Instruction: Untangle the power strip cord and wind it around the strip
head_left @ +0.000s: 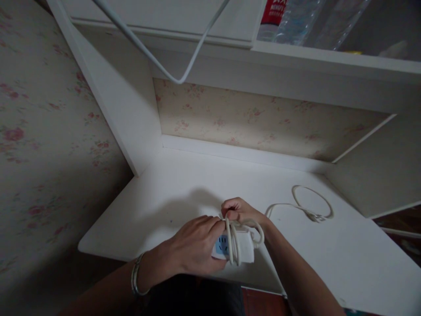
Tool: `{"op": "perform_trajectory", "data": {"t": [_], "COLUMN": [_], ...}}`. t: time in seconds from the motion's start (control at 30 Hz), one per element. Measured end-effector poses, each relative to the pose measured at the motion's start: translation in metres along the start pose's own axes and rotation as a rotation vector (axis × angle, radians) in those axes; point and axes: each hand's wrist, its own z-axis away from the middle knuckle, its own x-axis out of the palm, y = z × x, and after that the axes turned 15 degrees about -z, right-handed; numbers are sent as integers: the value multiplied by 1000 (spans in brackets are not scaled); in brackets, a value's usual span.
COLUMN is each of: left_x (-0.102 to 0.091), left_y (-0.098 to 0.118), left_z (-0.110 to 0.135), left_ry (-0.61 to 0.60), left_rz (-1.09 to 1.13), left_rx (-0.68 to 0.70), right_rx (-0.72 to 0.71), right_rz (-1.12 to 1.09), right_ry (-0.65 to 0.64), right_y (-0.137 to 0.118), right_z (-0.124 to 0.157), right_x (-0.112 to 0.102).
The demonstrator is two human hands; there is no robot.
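The left hand [199,245] clamps its grip on the power strip [246,246], which juts rightward; the right hand [242,211] pinches the cord [235,245].

Left hand [199,243]: gripping white-and-blue plastic power strip [246,249]
Right hand [241,210]: pinching wound cream cable [231,243]
White desktop [184,175]: cable loop [315,215] at right

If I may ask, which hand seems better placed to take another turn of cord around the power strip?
Probably the right hand: it is curled close by the wrapped cord, and the loose coil lies on the desk on that side. The left hand is busy gripping the power strip.
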Motion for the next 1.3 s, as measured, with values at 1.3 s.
{"op": "perform_trajectory", "data": {"t": [1.3], "left_x": [33], "left_y": [-82], "left_z": [-14], "left_ry": [233], "left_rz": [190], "left_rx": [-790], "right_rx": [131], "right_rz": [1492], "right_ry": [321], "right_y": [12], "right_z": [57], "right_x": [77]}}
